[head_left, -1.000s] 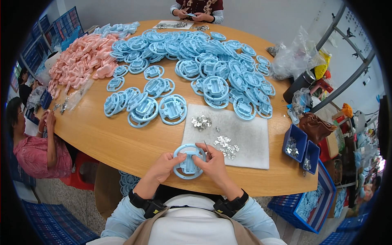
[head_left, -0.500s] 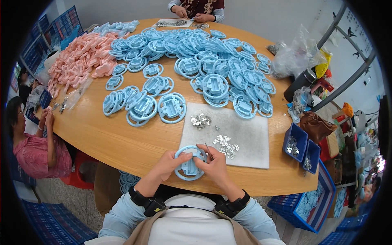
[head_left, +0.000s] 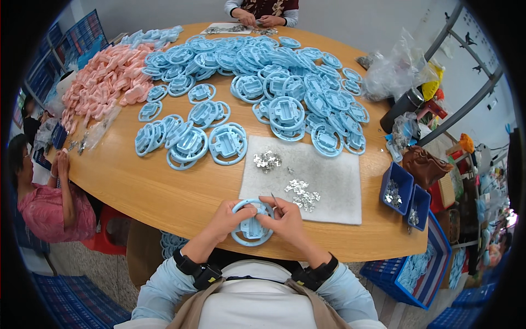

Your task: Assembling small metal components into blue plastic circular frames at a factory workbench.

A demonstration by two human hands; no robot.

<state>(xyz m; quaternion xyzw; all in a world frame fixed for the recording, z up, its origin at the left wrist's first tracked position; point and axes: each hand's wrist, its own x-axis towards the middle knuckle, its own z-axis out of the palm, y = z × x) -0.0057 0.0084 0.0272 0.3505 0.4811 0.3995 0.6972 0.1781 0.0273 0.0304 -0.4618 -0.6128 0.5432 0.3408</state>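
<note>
Near the table's front edge, my left hand (head_left: 232,215) is closed on the left side of a light blue plastic wheel-shaped part (head_left: 253,229), its thumb lying over the recessed centre. My right hand (head_left: 285,220) pinches a thin dark metal tool (head_left: 275,201) that sticks up between thumb and forefinger. The right thumb presses at the part's centre beside the left thumb. Whatever is under the thumbs is hidden. Beyond my hands, small silver metal pieces (head_left: 302,196) lie spread on a pale grey mat (head_left: 334,181), with a denser heap of silver pieces (head_left: 267,161) behind them.
A big pile of blue wheel parts (head_left: 263,60) covers the table's middle, with pink plastic parts (head_left: 109,82) at left. Two blue bins (head_left: 395,189) of metal pieces stand at right, above a crate (head_left: 394,282). Co-workers sit at left (head_left: 55,211) and across (head_left: 268,11).
The view has shifted slightly. My thumbs have come closer together over the blue part's centre, and both hands still hold on. The person across has moved a hand over their metal pieces.
</note>
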